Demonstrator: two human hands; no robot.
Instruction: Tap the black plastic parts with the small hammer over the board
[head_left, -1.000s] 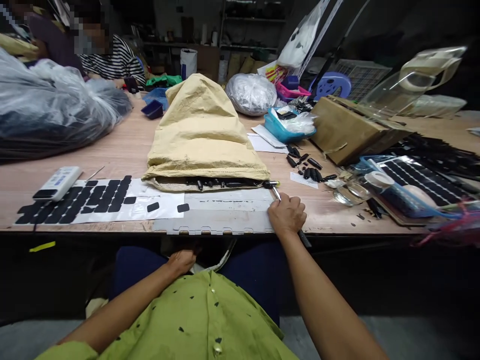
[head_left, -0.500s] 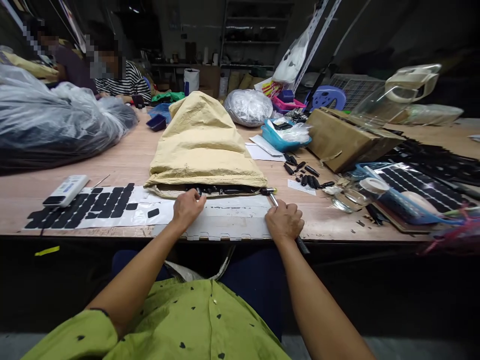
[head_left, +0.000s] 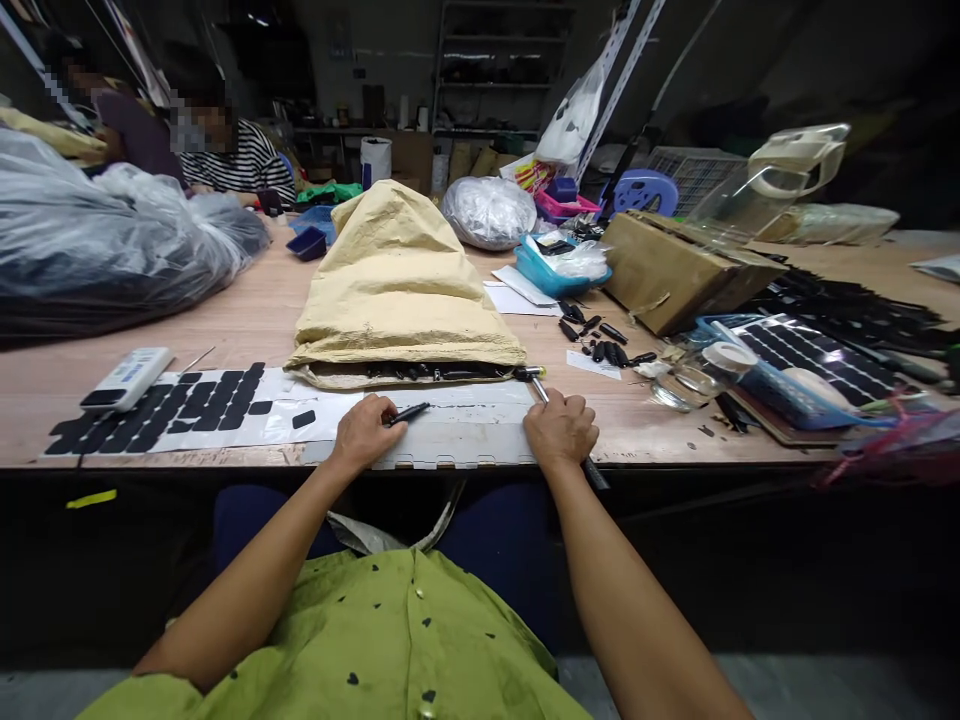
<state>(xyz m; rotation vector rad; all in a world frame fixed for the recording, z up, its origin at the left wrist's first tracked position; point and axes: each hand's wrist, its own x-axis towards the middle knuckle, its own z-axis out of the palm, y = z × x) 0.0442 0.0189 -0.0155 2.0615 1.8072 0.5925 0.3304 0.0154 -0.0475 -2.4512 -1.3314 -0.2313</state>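
Observation:
My left hand (head_left: 364, 430) is closed on one end of a slim black piece (head_left: 409, 413); its exact kind is too small to make out. It holds the piece low over a whitish board (head_left: 457, 440) at the table's front edge. Just beyond lies a yellow cloth sack (head_left: 409, 300), its mouth facing me, with several black pieces (head_left: 409, 372) showing inside. My right hand (head_left: 561, 430) is wrapped round a small hammer (head_left: 539, 389) with a metal shaft and a dark grip. The hammer's head, with a yellow end, rests by the right corner of the sack's mouth.
On the left are a sheet of black stickers (head_left: 217, 400), a white device (head_left: 127, 378) and a large plastic bag (head_left: 97, 250). Loose black pieces (head_left: 607, 352), a carton (head_left: 667, 270), a blue basket (head_left: 817, 385) and a clear jar (head_left: 694, 378) lie right. Two people sit at the far left.
My left hand has drawn back from the sack's mouth towards me, and a slim black piece now shows in its fingers. My right hand keeps its hold on the hammer. The view has shifted slightly.

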